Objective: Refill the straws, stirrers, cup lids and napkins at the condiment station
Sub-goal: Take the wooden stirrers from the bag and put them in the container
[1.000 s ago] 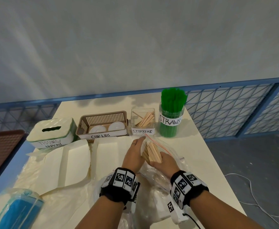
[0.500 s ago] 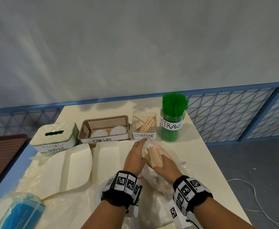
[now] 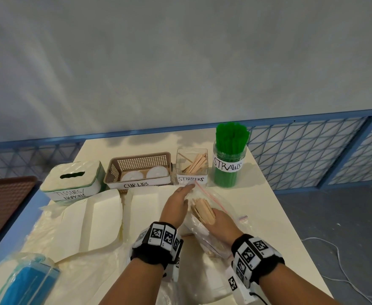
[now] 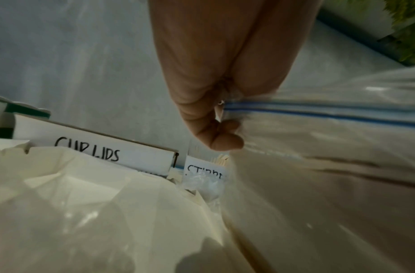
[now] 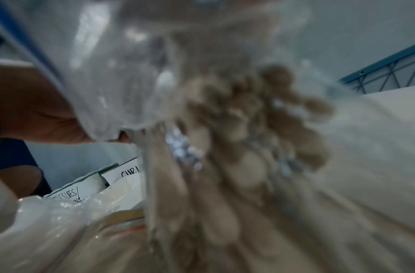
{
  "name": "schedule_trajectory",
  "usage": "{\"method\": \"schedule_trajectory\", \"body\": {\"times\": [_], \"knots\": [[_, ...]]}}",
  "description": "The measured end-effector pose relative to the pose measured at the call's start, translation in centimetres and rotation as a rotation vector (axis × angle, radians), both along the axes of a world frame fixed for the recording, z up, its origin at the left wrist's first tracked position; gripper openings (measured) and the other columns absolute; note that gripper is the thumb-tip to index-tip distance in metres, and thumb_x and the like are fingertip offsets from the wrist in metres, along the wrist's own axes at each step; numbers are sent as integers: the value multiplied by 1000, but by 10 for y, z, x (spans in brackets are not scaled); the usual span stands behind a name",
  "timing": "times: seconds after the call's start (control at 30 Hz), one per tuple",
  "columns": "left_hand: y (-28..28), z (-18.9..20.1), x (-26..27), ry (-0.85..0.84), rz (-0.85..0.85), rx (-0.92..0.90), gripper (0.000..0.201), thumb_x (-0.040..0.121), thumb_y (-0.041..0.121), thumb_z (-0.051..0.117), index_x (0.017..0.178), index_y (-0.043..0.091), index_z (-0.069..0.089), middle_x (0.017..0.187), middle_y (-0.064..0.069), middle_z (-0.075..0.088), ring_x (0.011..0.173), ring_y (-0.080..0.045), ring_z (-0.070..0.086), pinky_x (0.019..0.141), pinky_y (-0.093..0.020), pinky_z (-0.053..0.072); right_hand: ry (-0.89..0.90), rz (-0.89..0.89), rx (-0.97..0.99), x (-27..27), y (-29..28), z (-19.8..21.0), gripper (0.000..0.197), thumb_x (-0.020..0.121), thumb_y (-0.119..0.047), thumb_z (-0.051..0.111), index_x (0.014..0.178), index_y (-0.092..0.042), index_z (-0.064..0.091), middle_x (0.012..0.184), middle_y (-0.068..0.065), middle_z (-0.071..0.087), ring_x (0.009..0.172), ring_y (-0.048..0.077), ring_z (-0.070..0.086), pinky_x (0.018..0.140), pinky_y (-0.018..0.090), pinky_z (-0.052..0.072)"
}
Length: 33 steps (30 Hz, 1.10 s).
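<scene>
While my left hand (image 3: 176, 202) pinches the zip bag (image 4: 330, 166) mouth apart, stirrers come out

My right hand (image 3: 221, 223) grips the stirrer bundle (image 3: 203, 211) half inside, just near of the sparsely filled stirrers box (image 3: 192, 166), ready to lift it across

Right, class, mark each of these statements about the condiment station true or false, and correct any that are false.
1. The straws in the labelled jar are green. True.
2. The left hand pinches the zip edge of the clear bag. True.
3. The cup lids basket is full to the brim. False: only two white lids lie at its bottom.
4. The right hand holds a bundle of straws. False: it grips a bundle of wooden stirrers.
5. The stirrers box stands between the cup lids basket and the straws jar. True.
</scene>
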State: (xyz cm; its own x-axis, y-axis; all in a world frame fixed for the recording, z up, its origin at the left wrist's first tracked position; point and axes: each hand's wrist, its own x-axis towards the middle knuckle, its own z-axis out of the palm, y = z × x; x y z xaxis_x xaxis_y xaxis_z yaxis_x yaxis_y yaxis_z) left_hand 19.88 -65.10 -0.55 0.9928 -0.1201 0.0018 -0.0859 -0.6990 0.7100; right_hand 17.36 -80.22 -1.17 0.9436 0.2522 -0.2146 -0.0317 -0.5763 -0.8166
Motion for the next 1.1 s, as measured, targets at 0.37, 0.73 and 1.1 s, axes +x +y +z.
{"method": "schedule_trajectory", "body": {"times": [0.37,0.73,1.1], "knots": [[12,-7,1,-6,100,19,57,86,-14,37,134,13,47,129,-11,57,122,-22,51,95,-14,32,25,-41,76,7,-1,1,21,82,-17,65,100,-17,54,84,-4,56,84,16,55,61,13,38],[12,-3,7,36,383,-20,27,86,4,51,109,9,63,78,-7,62,76,-22,56,62,-22,37,-16,44,15,2,2,3,13,85,-17,62,92,-20,51,76,-10,52,66,-2,48,54,6,37],[13,-8,-1,0,115,142,37,87,10,59,124,15,53,117,-9,62,105,-21,58,86,-23,40,-40,-419,618,15,-7,31,7,87,-16,62,85,-10,59,64,2,58,62,14,55,61,23,46]]}}
